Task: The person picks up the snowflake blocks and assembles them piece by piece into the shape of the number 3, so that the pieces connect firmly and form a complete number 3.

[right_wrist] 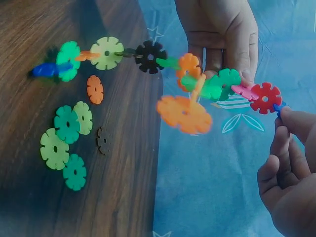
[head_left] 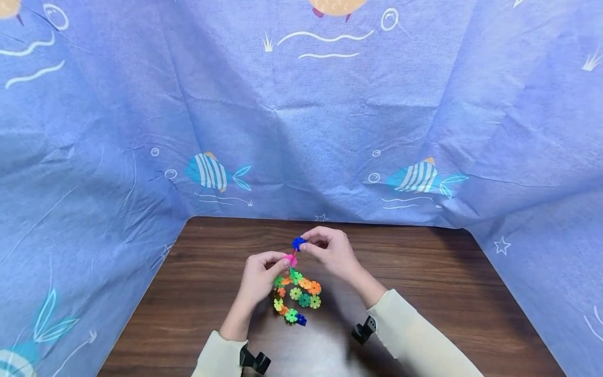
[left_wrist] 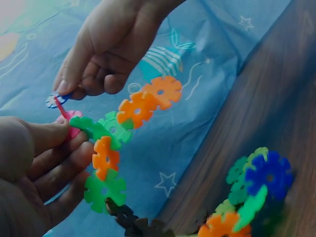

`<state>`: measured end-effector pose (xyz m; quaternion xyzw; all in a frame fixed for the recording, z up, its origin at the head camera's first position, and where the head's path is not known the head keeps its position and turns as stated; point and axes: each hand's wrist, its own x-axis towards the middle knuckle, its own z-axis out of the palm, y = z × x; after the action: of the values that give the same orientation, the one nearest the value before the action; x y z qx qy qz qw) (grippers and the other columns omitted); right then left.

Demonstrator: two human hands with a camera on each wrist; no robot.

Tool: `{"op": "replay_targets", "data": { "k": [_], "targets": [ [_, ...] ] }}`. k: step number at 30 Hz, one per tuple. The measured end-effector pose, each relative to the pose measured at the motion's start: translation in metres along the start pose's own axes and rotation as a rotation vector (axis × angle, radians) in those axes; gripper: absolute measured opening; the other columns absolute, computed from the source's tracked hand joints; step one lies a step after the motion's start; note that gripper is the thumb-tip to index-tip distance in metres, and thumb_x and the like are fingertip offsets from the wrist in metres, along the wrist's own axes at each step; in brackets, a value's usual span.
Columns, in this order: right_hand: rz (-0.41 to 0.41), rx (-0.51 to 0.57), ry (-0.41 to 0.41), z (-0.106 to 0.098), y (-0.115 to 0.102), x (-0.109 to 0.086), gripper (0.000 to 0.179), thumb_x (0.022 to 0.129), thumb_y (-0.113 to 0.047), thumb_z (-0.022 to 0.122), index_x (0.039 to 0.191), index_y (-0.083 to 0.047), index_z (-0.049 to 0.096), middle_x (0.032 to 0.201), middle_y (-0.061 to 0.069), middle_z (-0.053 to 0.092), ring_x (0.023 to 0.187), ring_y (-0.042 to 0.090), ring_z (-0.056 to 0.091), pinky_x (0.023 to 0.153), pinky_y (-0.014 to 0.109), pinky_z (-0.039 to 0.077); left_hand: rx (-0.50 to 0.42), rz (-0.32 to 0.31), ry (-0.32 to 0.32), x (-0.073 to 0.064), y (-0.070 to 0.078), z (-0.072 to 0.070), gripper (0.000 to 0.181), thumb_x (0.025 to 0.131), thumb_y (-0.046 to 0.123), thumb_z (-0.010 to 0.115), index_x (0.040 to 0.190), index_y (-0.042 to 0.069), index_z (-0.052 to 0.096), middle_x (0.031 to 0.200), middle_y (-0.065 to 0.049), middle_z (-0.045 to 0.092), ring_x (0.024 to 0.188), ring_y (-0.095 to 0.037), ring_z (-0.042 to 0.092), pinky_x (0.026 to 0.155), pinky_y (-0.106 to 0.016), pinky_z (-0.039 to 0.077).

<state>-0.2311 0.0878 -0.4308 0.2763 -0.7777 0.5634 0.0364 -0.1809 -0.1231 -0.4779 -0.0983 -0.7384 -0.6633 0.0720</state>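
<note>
My left hand (head_left: pixel 254 277) pinches a pink notched snowflake disc (head_left: pixel 292 259) between thumb and fingers. Just above and to the right, my right hand (head_left: pixel 335 254) pinches a blue snowflake disc (head_left: pixel 298 243). A red snowflake disc (right_wrist: pixel 265 98) sits between the blue and pink ones, joined in line with them. From the pink disc hangs a curved chain of interlocked discs, with green (left_wrist: pixel 105 191), black (right_wrist: pixel 151 57) and yellow-green (right_wrist: pixel 107 53) pieces among them. Two orange discs (left_wrist: pixel 137 109) branch off it. Another blue disc (left_wrist: pixel 269 176) ends the chain.
On the brown wooden table (head_left: pixel 198 314) lie several loose discs, including an orange one (right_wrist: pixel 95 90), a dark green one (right_wrist: pixel 74 172) and a brown one (right_wrist: pixel 103 141). A blue fish-patterned cloth (head_left: pixel 320 131) stands round the back and sides.
</note>
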Motion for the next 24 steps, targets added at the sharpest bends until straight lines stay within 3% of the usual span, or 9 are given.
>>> {"op": "replay_targets", "data": {
  "k": [3, 9, 17, 24],
  "targets": [
    [0.002, -0.018, -0.013, -0.001, -0.001, 0.000, 0.011, 0.091, -0.016, 0.080, 0.101, -0.014, 0.079, 0.089, 0.001, 0.079, 0.069, 0.017, 0.069, 0.062, 0.029, 0.058, 0.006, 0.011, -0.025, 0.000, 0.000, -0.001, 0.016, 0.096, 0.013, 0.073, 0.102, -0.001, 0.078, 0.093, -0.019, 0.077, 0.077, -0.034, 0.075, 0.074, -0.049, 0.062],
    [0.032, 0.004, -0.071, -0.003, 0.003, -0.001, 0.014, 0.089, -0.014, 0.081, 0.103, -0.013, 0.078, 0.087, 0.002, 0.078, 0.075, 0.031, 0.072, 0.063, 0.025, 0.056, 0.095, -0.002, -0.106, 0.002, 0.002, -0.008, 0.016, 0.098, 0.017, 0.072, 0.106, 0.004, 0.077, 0.096, -0.014, 0.077, 0.081, -0.020, 0.072, 0.075, -0.031, 0.060],
    [0.016, 0.037, -0.149, 0.007, 0.009, -0.003, 0.013, 0.089, -0.011, 0.081, 0.100, -0.008, 0.076, 0.084, 0.005, 0.077, 0.076, 0.025, 0.073, 0.067, 0.027, 0.057, -0.082, 0.008, -0.072, 0.004, 0.001, -0.004, 0.024, 0.100, 0.011, 0.068, 0.118, -0.003, 0.071, 0.107, -0.023, 0.074, 0.088, -0.010, 0.072, 0.076, -0.027, 0.060],
    [0.049, 0.022, -0.139, 0.006, 0.022, -0.007, 0.011, 0.093, -0.018, 0.077, 0.103, -0.012, 0.076, 0.090, 0.006, 0.076, 0.079, 0.029, 0.070, 0.068, 0.028, 0.057, -0.054, 0.010, -0.014, 0.003, -0.001, -0.001, 0.015, 0.097, 0.010, 0.072, 0.103, -0.003, 0.074, 0.088, -0.018, 0.072, 0.067, -0.007, 0.060, 0.058, -0.022, 0.050]
  ]
}}
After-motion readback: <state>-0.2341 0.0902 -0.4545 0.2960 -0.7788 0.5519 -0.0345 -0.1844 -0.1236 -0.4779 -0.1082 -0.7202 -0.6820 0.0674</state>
